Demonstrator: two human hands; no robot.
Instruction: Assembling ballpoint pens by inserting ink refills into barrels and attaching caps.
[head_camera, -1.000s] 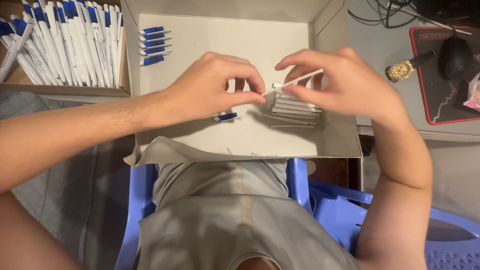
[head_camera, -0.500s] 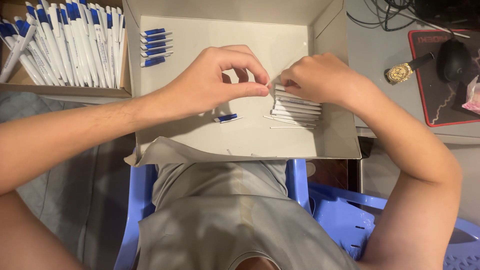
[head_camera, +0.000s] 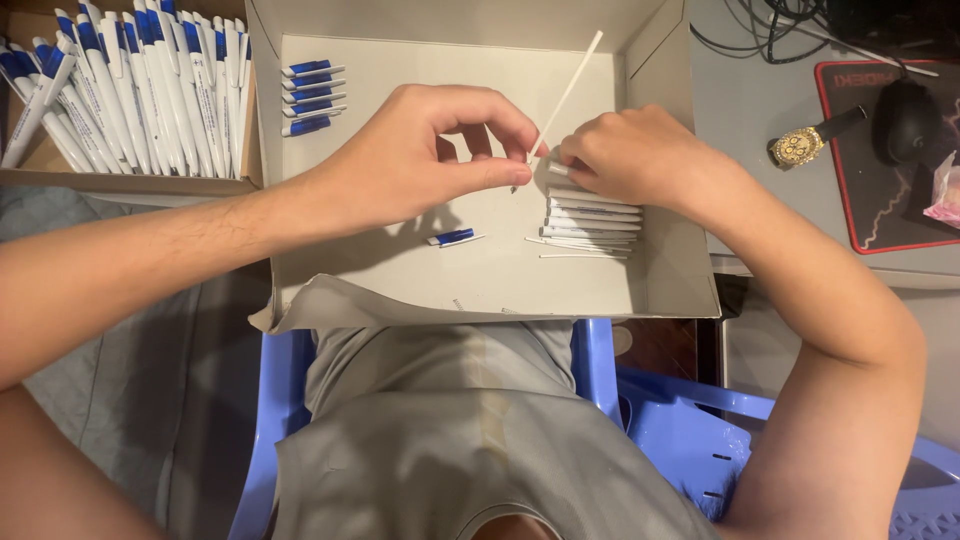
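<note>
Over the open cardboard box (head_camera: 660, 290) on my lap, I am pinching a thin white refill (head_camera: 566, 97) near its lower tip with my left hand (head_camera: 425, 160), thumb and forefinger closed on it while the rest is slanting up toward the box's far corner. My right hand (head_camera: 630, 155) is curling shut over the top of the stack of white pen barrels (head_camera: 592, 215), just beside that tip. One blue pen cap (head_camera: 455, 237) is lying below my left hand.

Bright even overhead light, soft shadows under forearms, sharp focus
</note>
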